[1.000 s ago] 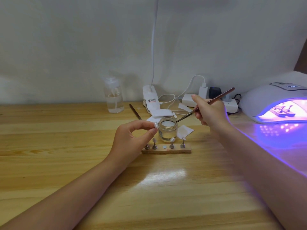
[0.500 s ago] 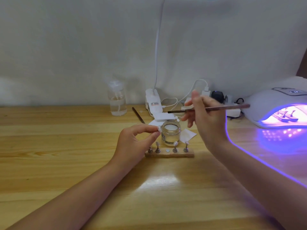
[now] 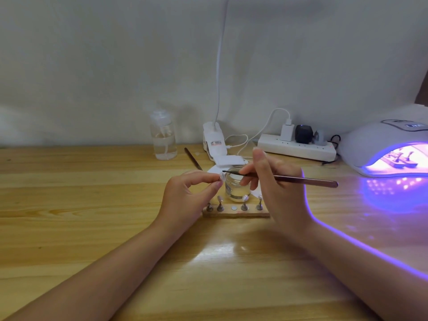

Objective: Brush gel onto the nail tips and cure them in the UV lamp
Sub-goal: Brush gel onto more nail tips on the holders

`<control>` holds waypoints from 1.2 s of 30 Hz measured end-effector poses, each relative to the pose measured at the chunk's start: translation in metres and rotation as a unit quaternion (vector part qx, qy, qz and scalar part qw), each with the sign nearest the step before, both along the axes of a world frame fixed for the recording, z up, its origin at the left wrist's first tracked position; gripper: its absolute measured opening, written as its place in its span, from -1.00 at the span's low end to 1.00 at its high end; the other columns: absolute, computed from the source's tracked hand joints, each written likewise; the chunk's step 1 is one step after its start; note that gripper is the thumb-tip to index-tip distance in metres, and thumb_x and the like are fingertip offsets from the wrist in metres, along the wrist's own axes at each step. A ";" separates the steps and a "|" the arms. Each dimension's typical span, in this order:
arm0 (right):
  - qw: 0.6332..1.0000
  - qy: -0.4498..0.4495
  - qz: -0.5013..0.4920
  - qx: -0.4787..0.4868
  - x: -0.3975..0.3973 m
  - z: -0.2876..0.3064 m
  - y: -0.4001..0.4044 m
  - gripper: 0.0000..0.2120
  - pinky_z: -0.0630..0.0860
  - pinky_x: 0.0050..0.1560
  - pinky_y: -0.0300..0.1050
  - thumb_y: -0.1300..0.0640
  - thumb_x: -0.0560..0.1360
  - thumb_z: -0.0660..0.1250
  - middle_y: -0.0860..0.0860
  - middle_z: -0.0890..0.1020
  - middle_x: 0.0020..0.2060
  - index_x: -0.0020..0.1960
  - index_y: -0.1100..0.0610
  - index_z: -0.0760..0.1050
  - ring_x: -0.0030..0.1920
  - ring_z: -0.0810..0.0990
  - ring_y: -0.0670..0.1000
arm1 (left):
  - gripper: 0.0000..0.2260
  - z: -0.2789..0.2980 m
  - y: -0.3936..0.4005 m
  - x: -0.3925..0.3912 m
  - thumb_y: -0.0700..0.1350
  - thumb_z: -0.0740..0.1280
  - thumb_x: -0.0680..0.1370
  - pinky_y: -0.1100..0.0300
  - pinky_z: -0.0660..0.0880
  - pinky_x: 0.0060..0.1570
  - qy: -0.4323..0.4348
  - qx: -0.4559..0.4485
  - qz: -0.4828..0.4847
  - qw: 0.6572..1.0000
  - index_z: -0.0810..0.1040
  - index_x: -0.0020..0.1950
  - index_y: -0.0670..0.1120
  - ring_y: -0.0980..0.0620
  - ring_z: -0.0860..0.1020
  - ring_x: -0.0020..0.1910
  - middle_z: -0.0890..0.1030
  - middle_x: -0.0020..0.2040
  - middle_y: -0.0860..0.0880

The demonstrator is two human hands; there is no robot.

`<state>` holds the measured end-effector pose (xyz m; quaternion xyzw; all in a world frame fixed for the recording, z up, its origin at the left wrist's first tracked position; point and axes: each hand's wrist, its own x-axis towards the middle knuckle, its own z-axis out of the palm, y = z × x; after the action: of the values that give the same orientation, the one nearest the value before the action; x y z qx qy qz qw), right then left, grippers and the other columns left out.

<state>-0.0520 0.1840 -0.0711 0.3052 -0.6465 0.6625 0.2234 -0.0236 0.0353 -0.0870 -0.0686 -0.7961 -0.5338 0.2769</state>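
Left hand: left hand (image 3: 190,193) is hovering above the wooden table (image 3: 69,205), thumb and forefinger pinching a small pale nail tip (image 3: 222,176) on its stand, held up just left of the jar.
Bottle: clear pump bottle (image 3: 163,137) is standing upright at the back of the table, left of centre, near the wall.
Spare brush: a thin dark spare brush (image 3: 193,159) is lying flat between the bottle and the lamp clip.
Lamp clip: white desk-lamp clip (image 3: 214,141) is sitting at the back, its neck rising out of view.
Holder strip: wooden holder strip (image 3: 236,213) is lying in front of the jar, carrying four small stands with nail tips; one middle spot is showing only a metal disc.
Jar: open glass gel jar (image 3: 235,188) is standing just behind the strip, between the two hands.
Brush: gel brush (image 3: 289,179) is lying almost level, bristle end touching or nearly touching the pinched nail tip.
Right hand: right hand (image 3: 273,188) is gripping the brush near its front end, fingers curled round it.
Power strip: white power strip (image 3: 296,148) is lying against the wall with plugs in it.
UV lamp: white UV lamp (image 3: 375,144) is glowing violet at far right, with another strip of stands inside.
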 end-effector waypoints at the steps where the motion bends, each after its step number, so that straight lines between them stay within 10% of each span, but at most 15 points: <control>1: 1.000 0.002 -0.001 0.005 0.000 0.000 0.000 -0.68 0.44 -0.37 -0.38 -0.05 0.47 0.18 -0.04 0.59 -0.46 -0.29 0.09 0.57 -0.45 0.54 -0.19 | -0.84 0.000 0.000 0.000 -0.24 0.44 0.40 0.53 0.38 -0.12 -0.001 0.002 0.000 1.000 0.63 -0.17 0.03 0.29 0.56 -0.16 0.63 -0.20 0.12; 36: 1.000 0.009 0.006 0.011 -0.001 -0.007 0.000 -0.65 0.44 -0.37 -0.38 0.00 0.49 0.17 0.02 0.59 -0.46 -0.27 0.19 0.58 -0.45 0.55 -0.17 | -0.79 0.001 0.001 0.001 -0.25 0.44 0.40 0.53 0.39 -0.10 0.001 0.004 0.000 1.000 0.61 -0.14 0.08 0.34 0.55 -0.17 0.61 -0.22 0.17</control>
<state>-0.0532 0.1841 -0.0779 0.3176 -0.6496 0.6543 0.2217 -0.0229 0.0360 -0.0859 -0.0686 -0.7938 -0.5366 0.2780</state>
